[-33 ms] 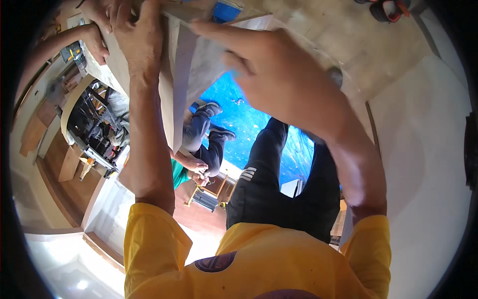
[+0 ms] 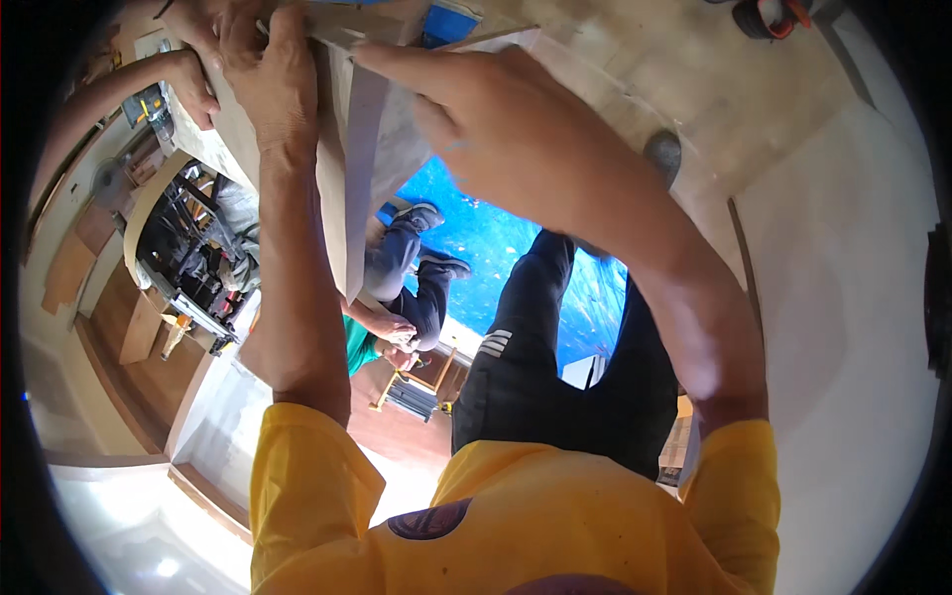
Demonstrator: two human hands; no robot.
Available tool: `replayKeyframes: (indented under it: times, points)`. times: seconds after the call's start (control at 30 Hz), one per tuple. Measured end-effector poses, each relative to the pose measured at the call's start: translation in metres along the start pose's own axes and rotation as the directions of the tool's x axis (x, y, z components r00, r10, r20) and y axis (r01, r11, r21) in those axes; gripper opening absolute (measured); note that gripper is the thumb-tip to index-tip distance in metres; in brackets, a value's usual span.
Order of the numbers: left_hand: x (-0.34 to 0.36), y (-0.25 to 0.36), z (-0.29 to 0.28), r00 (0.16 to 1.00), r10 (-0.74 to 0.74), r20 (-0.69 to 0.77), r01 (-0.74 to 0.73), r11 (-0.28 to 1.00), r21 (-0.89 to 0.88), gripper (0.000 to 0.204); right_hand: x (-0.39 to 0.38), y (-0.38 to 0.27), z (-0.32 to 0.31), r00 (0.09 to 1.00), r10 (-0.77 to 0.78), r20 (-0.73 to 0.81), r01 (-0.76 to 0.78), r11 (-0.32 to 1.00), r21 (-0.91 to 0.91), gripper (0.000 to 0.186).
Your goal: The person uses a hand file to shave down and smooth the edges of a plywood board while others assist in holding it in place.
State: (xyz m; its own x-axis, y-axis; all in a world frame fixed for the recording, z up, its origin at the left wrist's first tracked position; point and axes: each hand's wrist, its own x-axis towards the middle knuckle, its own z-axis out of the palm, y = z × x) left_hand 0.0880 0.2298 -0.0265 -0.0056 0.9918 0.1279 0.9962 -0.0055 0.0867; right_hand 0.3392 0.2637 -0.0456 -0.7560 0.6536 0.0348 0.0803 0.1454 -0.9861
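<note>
Nearest, past the yellow shirt (image 2: pixel 535 506), the left hand (image 2: pixel 273 84) bends its fingers over the upper part of a pale wooden panel (image 2: pixel 342 218), while the right hand (image 2: pixel 486 109) points its index finger to the panel's edge; whether either grip pinches anything, I cannot tell. The panel stands in front of the person, left of centre, with another person's hand (image 2: pixel 193 89) at its left side. Farther off, a seated person in grey trousers (image 2: pixel 392 258) has both shoes (image 2: pixel 421 216) on a blue sheet (image 2: pixel 486 223).
</note>
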Motion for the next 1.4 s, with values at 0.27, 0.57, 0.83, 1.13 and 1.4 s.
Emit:
replayKeyframes:
  times: [0.27, 0.57, 0.83, 1.13, 1.4]
  points:
    - [-0.002, 0.019, 0.008, 0.885, -0.414, -0.212, 0.263, 0.822, -0.506, 0.049, -0.034, -0.031, -0.046, 0.914, 0.337, -0.228, -0.339, 0.940, 0.033, 0.044]
    - [0.000, 0.014, 0.011, 0.989, -0.031, -0.144, -0.021, 0.939, -0.344, 0.034, -0.118, -0.044, 0.071, 0.801, 0.439, -0.407, -0.279, 0.876, 0.394, 0.053]
    - [0.015, 0.009, 0.014, 0.983, -0.135, -0.128, 0.055, 0.867, -0.494, 0.051, -0.089, -0.018, 0.090, 0.831, 0.183, -0.526, -0.107, 0.979, 0.171, 0.048]
    - [0.011, 0.029, -0.004, 0.975, -0.199, 0.099, 0.222, 0.886, -0.406, 0.059, -0.086, -0.007, 0.086, 0.876, 0.182, -0.446, -0.109, 0.977, 0.185, 0.045]
    - [0.012, 0.028, -0.001, 0.984, -0.160, 0.079, 0.179, 0.855, -0.487, 0.055, -0.084, -0.009, 0.085, 0.879, 0.163, -0.448, -0.108, 0.983, 0.147, 0.044]
